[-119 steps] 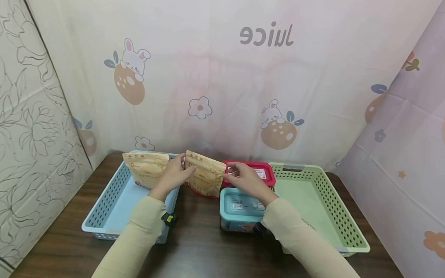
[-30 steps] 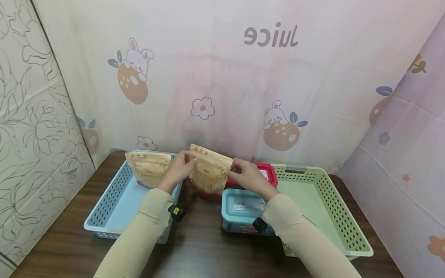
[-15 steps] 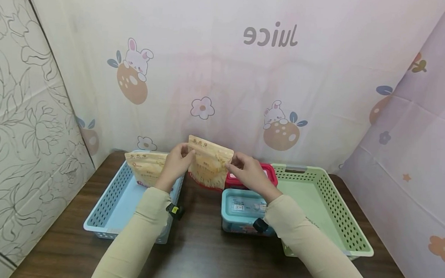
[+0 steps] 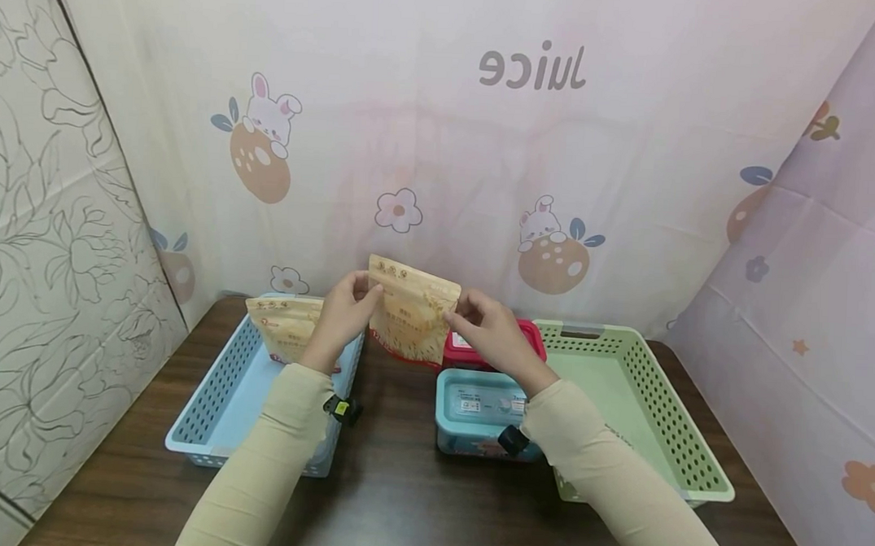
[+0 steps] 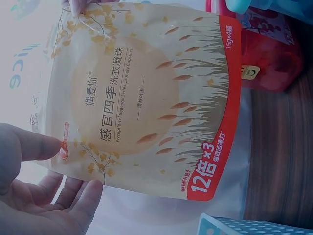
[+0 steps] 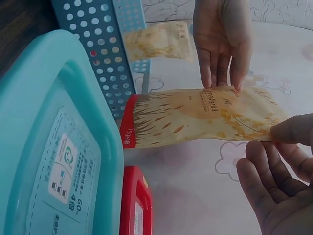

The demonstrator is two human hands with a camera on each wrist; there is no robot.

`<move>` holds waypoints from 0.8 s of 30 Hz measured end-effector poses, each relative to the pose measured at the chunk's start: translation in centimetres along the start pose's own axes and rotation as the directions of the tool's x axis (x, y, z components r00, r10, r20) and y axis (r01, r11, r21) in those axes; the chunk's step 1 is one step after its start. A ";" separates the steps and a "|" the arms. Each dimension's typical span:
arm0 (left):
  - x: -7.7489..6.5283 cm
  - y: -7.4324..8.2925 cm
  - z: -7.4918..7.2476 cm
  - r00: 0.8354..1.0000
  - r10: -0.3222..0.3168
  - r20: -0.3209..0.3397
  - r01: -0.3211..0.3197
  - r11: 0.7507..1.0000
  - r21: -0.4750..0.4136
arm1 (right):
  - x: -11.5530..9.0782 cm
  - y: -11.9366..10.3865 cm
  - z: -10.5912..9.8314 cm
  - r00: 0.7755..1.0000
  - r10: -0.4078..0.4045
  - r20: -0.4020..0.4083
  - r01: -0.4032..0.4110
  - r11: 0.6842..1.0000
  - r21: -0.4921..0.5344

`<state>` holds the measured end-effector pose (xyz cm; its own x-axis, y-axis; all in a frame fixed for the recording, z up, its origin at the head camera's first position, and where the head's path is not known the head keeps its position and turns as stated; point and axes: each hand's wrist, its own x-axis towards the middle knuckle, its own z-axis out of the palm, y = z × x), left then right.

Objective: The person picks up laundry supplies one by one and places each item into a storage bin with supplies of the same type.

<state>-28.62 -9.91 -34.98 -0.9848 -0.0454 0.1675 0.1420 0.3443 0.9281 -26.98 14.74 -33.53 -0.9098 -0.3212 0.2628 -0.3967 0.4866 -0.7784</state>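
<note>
A person holds a cream pouch point(image 4: 409, 316) printed "Laundry Capsules" upright and slightly tilted, apparently raised above the dark wood table point(image 4: 391, 499), between a blue basket point(image 4: 204, 409) and a red-lidded tub point(image 4: 524, 340). The left hand point(image 4: 350, 306) and right hand point(image 4: 490, 328) each pinch an upper side edge, thumb in front and bent fingers behind, neither spread wide. A similar pouch point(image 4: 284, 331) leans in the blue basket; a teal tub point(image 4: 479, 397) and a green basket point(image 4: 594, 386) stand to the right. The pouch is likely light, its film soft, bendable and somewhat slick. Its upper side edges look the surest hold; squeezing the lower part could press on any capsules inside.
</note>
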 end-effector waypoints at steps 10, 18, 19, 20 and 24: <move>0.0 0.6 -0.5 1.000 -0.007 0.001 0.007 1.000 -0.004 | 0.0 -0.9 -0.3 1.000 -0.010 0.005 0.009 0.997 0.077; -0.2 0.8 -0.8 0.999 0.032 -0.004 -0.032 0.999 -0.003 | -0.1 -1.1 -0.4 1.000 -0.017 -0.010 0.018 0.995 0.096; -0.2 0.8 -0.9 0.999 0.036 -0.006 -0.036 0.999 -0.005 | -0.1 -1.2 -0.4 1.000 -0.016 -0.011 0.017 0.995 0.100; -0.2 0.8 -0.9 0.999 0.039 -0.010 -0.039 0.999 -0.008 | -0.1 -1.2 -0.4 1.000 -0.016 -0.012 0.017 0.995 0.102; -0.4 0.8 -1.0 0.999 0.045 -0.025 -0.045 0.999 -0.011 | -0.2 -1.2 -0.3 1.000 0.000 -0.018 0.002 0.992 0.122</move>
<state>-27.97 -10.58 -33.95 -0.9747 -0.0529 0.2171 0.1874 0.3354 0.9232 -26.38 14.49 -32.45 -0.9120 -0.3060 0.2731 -0.3805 0.3828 -0.8418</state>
